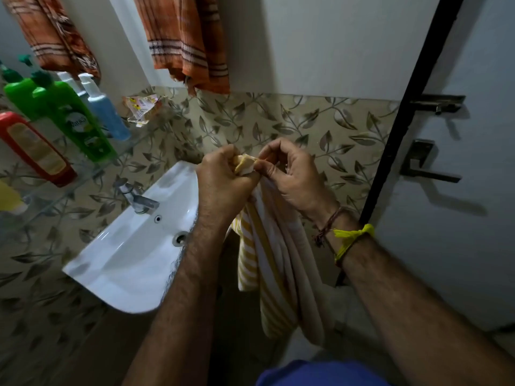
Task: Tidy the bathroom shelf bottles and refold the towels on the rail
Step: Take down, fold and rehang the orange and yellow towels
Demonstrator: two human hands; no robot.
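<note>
Hands, left (223, 185) and right (289, 174), each pinch striped towel (267, 263) beside sink (133, 246).

Bare forearms — yellow wrist thread (353, 237)

Bottles (69, 118): six. Towels (184, 40): three. Sink (133, 246): one.

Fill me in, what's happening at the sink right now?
A person holds a yellow-striped towel up beside the sink. The left hand grips its bunched top, and the right hand pinches the edge next to it; the rest hangs down. An orange towel hangs on the wall above, and bottles stand on the shelf at left.
</note>
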